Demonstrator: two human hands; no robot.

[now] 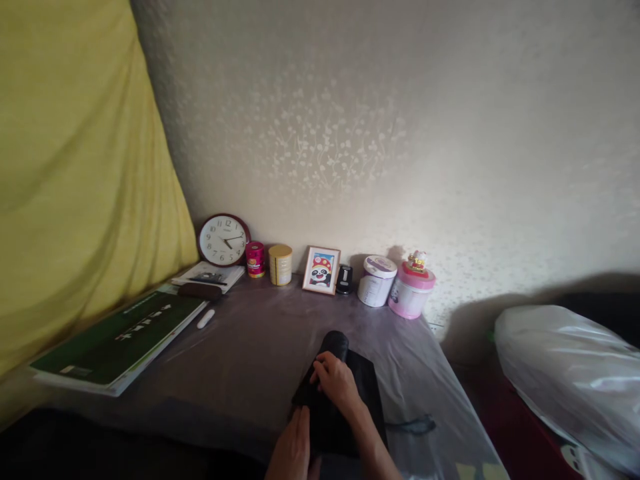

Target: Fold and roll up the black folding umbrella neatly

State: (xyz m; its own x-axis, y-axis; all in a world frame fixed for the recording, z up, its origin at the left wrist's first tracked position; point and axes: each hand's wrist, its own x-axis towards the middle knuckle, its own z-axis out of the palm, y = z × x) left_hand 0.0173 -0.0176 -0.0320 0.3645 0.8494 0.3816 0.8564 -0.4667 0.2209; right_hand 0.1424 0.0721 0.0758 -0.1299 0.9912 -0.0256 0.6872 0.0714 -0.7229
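Here, left hand [293, 443] and right hand [337, 381] touch one black bundle [367, 381], grips unclear; four canisters [376, 288] behind

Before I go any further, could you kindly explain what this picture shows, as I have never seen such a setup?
There is no machine here: these are a person's own bare hands, seen from one camera worn on the head, looking forward and down. The right hand rests on a black item; the left hand is at its left edge. Whether either is gripping it, I cannot tell. The item lies on a table. Along the far side stand a round clock, a yellow tin, a framed panda picture and a pink tub. A green book lies to the left.
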